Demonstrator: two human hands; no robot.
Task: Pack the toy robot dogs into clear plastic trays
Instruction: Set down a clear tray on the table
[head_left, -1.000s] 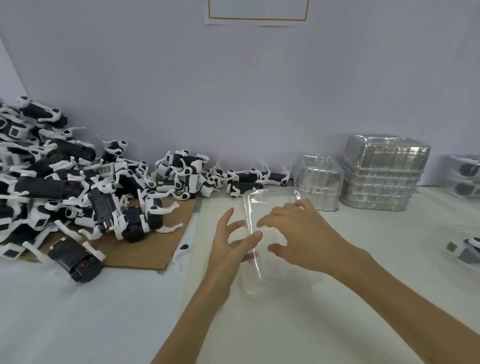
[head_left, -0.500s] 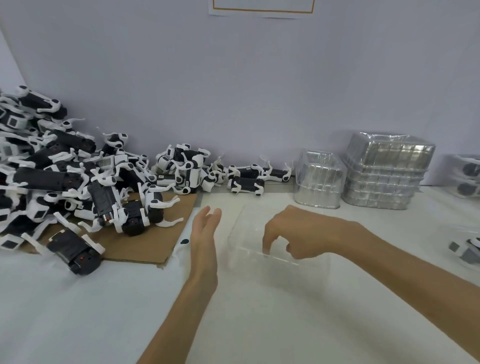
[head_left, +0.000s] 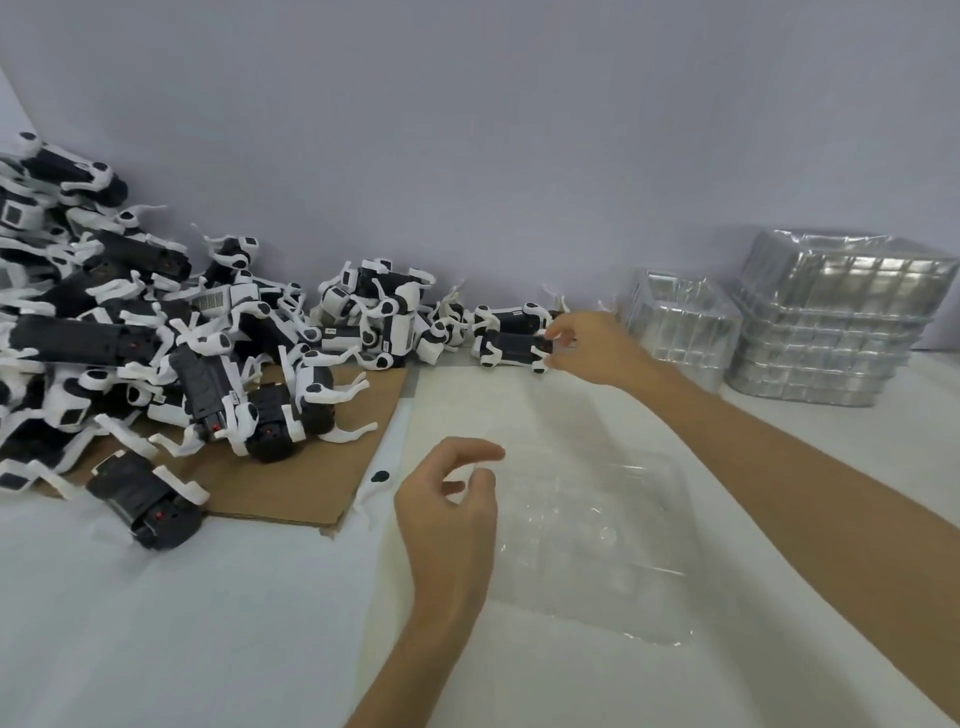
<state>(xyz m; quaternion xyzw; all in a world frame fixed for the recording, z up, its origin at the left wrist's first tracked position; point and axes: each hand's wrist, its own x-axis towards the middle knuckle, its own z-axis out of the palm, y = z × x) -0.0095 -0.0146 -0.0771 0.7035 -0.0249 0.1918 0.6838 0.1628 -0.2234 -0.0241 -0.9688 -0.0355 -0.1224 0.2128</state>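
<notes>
Head view: my right hand (head_left: 587, 343) is stretched out to 12 o'clock, fingers and thumb curled onto the right end of a toy robot dog (head_left: 511, 347) and pinching it. That dog lies on its side at the back of the tabletop (head_left: 156, 623), close to the wall (head_left: 467, 156), with another dog just behind it.

My left hand (head_left: 447, 499) sits nearer me, fingers loosely curled and holding nothing, right at the left edge of the clear tray (head_left: 587, 525). I cannot tell if it touches the rim. The tray lies flat, open side up, under my right forearm, with the dog at 11 o'clock from it and well apart.

Edges now: the pile of dogs (head_left: 130, 338) fills 10 o'clock, spilling over a cardboard sheet (head_left: 311, 467) whose near corner ends just left of my left hand. Two tray stacks (head_left: 680, 327) (head_left: 831, 322) stand at 1 and 2 o'clock, just right of my right hand. Between dog and tray there is bare white tabletop, and more of it at 6 and 7 o'clock.
</notes>
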